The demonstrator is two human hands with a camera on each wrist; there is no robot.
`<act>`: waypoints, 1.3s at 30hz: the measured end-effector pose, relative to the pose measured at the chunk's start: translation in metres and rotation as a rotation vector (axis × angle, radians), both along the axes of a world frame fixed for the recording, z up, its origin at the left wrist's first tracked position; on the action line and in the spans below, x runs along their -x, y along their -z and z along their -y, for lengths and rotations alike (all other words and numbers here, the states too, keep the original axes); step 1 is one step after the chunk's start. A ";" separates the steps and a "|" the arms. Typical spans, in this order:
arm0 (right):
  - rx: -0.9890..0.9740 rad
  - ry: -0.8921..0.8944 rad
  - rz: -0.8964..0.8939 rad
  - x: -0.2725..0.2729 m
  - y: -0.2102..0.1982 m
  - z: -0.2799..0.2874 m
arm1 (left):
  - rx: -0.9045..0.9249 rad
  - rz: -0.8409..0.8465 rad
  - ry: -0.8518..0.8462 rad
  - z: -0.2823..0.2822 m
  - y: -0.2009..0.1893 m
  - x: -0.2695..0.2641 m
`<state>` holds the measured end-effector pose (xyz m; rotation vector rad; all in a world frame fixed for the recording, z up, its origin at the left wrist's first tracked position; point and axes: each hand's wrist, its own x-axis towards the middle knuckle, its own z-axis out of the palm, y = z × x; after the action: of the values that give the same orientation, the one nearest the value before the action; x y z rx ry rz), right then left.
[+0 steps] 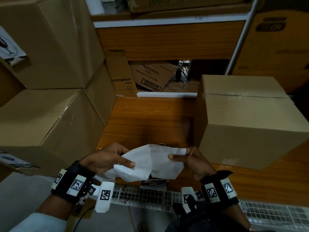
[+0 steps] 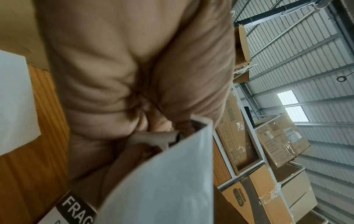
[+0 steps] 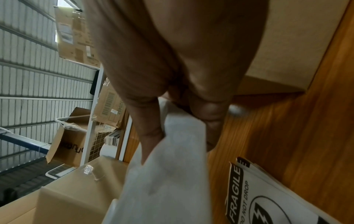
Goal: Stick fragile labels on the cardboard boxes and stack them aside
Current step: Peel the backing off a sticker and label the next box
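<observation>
Both hands hold one white label sheet (image 1: 150,161) over the wooden table's near edge, blank side up. My left hand (image 1: 123,159) pinches its left part, where a layer curls away (image 2: 162,174). My right hand (image 1: 177,155) pinches the right end (image 3: 172,166). Under the sheet lies a pile of fragile labels (image 1: 153,182), also seen as the printed label pile (image 3: 258,197). A plain sealed cardboard box (image 1: 247,121) stands on the table to the right. At the left, stacked boxes (image 1: 41,114) carry fragile labels (image 1: 8,46).
The wooden table (image 1: 147,121) has bare room between the left stack and the right box. Behind it a shelf holds printed cartons (image 1: 150,76) and cables. A white rack post (image 1: 240,37) rises at the right. A wire mesh (image 1: 150,196) runs along the near edge.
</observation>
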<state>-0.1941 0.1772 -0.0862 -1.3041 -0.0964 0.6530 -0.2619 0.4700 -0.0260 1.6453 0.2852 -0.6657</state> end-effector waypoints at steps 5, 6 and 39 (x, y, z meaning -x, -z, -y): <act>0.004 -0.017 -0.011 0.004 0.000 -0.004 | -0.001 -0.034 0.004 -0.007 0.000 0.003; -0.003 -0.013 -0.020 0.004 0.001 -0.005 | -0.008 -0.030 0.000 -0.008 0.001 0.004; 0.220 -0.120 0.432 -0.007 0.004 -0.070 | -0.096 0.450 0.178 -0.008 0.036 0.029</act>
<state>-0.1872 0.2472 -0.0902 -1.6472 -0.4685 0.4827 -0.2905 0.4780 -0.0615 1.8758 -0.1582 -0.4000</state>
